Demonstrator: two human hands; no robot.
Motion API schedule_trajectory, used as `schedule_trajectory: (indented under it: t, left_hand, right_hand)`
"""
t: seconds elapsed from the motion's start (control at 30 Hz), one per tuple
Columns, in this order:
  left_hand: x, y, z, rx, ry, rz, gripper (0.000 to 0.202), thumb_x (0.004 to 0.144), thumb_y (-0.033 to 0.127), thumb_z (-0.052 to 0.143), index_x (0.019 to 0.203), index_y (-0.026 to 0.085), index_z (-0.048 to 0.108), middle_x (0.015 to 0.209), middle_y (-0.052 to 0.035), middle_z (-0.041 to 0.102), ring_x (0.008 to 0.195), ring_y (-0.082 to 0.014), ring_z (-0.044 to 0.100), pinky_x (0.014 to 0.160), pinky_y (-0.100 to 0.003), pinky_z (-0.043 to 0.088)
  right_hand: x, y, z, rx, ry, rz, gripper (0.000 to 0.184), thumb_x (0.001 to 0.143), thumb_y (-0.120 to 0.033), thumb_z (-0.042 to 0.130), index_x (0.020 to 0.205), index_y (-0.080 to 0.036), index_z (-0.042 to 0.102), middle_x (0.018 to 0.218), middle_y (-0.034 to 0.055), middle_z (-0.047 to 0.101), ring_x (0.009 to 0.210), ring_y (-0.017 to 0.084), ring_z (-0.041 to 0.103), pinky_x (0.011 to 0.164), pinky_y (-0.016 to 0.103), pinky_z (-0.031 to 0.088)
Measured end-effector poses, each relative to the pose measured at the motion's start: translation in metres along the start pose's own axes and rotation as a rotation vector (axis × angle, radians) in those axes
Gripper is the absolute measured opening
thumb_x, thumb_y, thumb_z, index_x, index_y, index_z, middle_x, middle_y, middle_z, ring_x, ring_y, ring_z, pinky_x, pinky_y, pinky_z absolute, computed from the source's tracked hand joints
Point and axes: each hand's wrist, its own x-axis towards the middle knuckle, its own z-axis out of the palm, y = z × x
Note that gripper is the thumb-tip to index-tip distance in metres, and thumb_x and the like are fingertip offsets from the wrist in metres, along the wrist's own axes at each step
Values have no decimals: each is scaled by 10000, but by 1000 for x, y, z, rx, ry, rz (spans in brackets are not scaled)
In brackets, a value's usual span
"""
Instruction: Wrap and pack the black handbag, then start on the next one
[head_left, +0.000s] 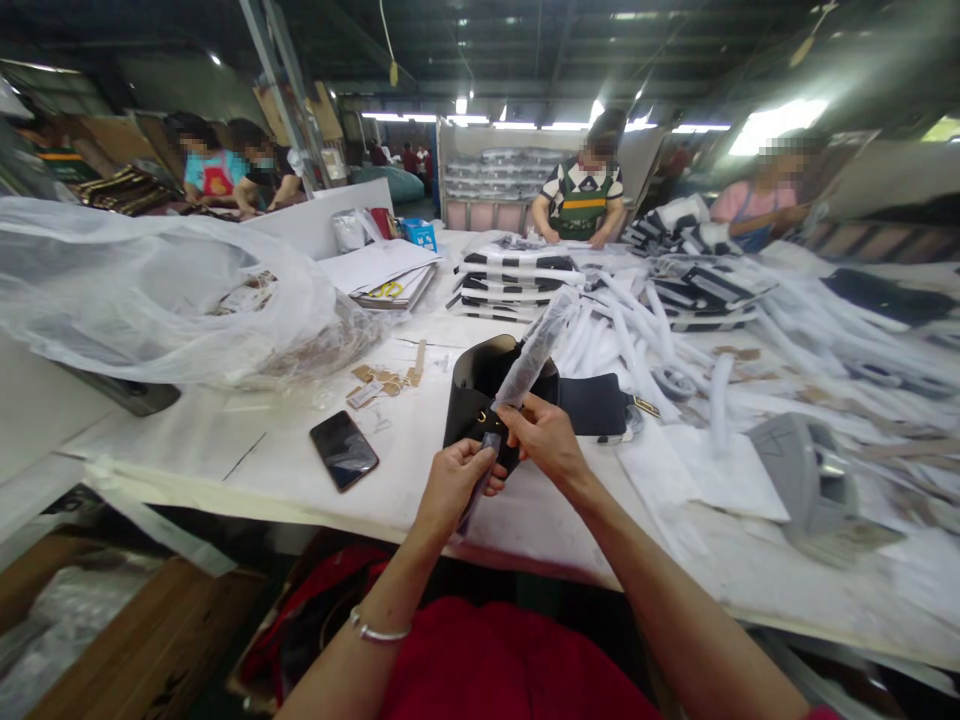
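Fingers [513,420] of the right hand [551,440] are pinched on the plastic-wrapped strap [534,350] | dark strip [490,441] is pinched by the left hand [459,480], seemingly for steadiness | open black bag [466,390] is stood on the table [277,450] just beyond, presumably for easy reach.

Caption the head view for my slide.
Right hand pinches translucent wrapping, left hand a dark strip, by an open black bag; phone lies nearby.

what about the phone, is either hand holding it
No, the phone lies on the table, apart from the left hand and right hand, which are both at the black bag.
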Motion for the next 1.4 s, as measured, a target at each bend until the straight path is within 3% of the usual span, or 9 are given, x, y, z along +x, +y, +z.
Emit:
schedule_trajectory:
  t: [0.23,0.37,0.47,0.73,0.93,1.03,1.17,1.3,1.4]
  left_hand:
    - [12,8,-2,11,-1,17,384,697,457,764,791,133,580,698,-78,722,564,-152,673,547,-242,553]
    - [15,6,-2,0,37,52,371,722,458,747,797,140,573,675,-51,705,529,-130,649,506,-214,525]
    - [12,5,0,26,50,75,377,739,481,729,786,147,560,638,-29,682,490,-123,626,474,-208,506]
    - [7,10,3,116,72,114,370,764,490,710,780,153,557,648,-36,685,508,-139,637,493,-225,512]
    - [1,11,0,-23,12,4,438,684,519,769,806,141,585,680,-48,695,520,-125,625,516,-225,507]
    - [1,6,-2,-85,-10,-45,462,678,533,767,828,128,603,659,-42,681,503,-115,607,503,-219,490]
    - [4,2,2,-112,58,-2,433,676,505,769,807,127,603,623,-21,658,464,-96,571,469,-199,448]
    - [8,4,7,-91,114,21,424,664,499,771,793,130,607,610,-6,646,439,-80,540,442,-186,422]
    - [9,7,6,-26,130,28,423,659,495,764,800,124,618,590,2,634,422,-74,522,419,-175,394]
  right_hand:
    - [8,5,4,23,-59,3,316,847,-494,578,772,-190,622,506,-59,544,364,80,462,370,192,376]
    - [3,7,2,-118,-20,-14,318,843,-466,596,1036,-224,670,572,-57,606,408,104,529,397,206,434]
    - [-4,10,4,-194,86,-2,474,791,-430,673,1230,-261,613,657,-54,666,446,119,584,453,226,486]
    - [-7,10,24,64,182,63,621,710,-348,715,1294,-214,550,633,-62,629,463,126,559,459,237,462]
    - [-7,13,27,71,229,11,565,736,-312,673,1272,-189,544,665,-39,625,605,151,602,534,243,472]
    - [-5,15,27,100,211,19,551,740,-317,666,1258,-182,536,660,-41,619,562,139,579,493,232,448]
    - [-1,16,27,149,184,22,538,752,-317,648,1258,-179,529,622,-67,591,467,105,525,429,208,410]
    - [-6,15,16,190,62,66,660,766,-336,629,1379,-180,440,672,-62,640,426,103,540,381,202,409]
    - [-20,16,-15,173,130,61,716,772,-373,638,1421,-194,395,792,-18,699,459,116,588,377,208,423]
